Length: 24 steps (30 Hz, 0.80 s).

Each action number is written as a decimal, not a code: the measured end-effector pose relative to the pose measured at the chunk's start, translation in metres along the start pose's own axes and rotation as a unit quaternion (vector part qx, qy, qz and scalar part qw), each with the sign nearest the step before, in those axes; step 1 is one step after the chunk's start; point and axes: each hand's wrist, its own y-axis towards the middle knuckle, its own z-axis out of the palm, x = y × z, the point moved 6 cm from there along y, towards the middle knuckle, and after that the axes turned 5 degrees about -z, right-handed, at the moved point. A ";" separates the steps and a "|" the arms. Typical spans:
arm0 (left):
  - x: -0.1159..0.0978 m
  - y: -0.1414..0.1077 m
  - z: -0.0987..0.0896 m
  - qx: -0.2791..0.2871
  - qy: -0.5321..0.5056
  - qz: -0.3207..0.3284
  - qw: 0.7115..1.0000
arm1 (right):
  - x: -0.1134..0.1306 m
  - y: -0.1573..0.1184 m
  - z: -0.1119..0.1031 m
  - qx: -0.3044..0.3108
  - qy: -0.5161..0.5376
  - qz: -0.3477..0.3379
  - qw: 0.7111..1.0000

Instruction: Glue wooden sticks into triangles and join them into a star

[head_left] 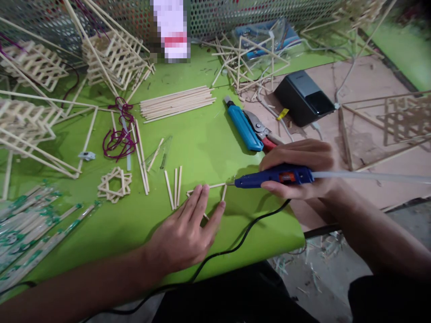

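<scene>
My left hand [188,229] lies with its fingers stretched over a small figure of thin wooden sticks [217,185], pressing it to the green tabletop. Part of that figure is hidden under the palm. In my right hand [299,168] is a blue glue gun [251,180], a white glue stick [367,177] running out of its back. Its nozzle tip meets the corner where two sticks join. Short loose sticks [175,188] lie left of my left fingers. A finished star-shaped stick ring [114,185] rests farther left.
Blue cutter [244,128], pruning shears [257,125] and a black box [305,98] lie beyond my right hand. A bundle of sticks [177,104], purple cord [119,139], stick structures [112,58] and wrapped chopsticks [30,229] surround the work. A black cable [240,240] crosses the front.
</scene>
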 end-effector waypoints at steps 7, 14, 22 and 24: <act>0.000 0.001 0.000 -0.001 -0.003 0.000 1.000 | 0.001 0.001 0.002 0.017 -0.002 -0.016 1.000; 0.001 0.001 -0.001 -0.003 -0.002 -0.003 1.000 | 0.000 0.001 0.003 0.016 -0.007 -0.016 1.000; 0.000 0.000 -0.001 -0.002 -0.003 -0.002 1.000 | 0.000 0.000 0.003 -0.004 0.002 -0.042 0.999; 0.000 0.001 -0.001 -0.002 -0.003 -0.002 1.000 | 0.000 0.000 0.004 0.000 0.004 -0.038 0.999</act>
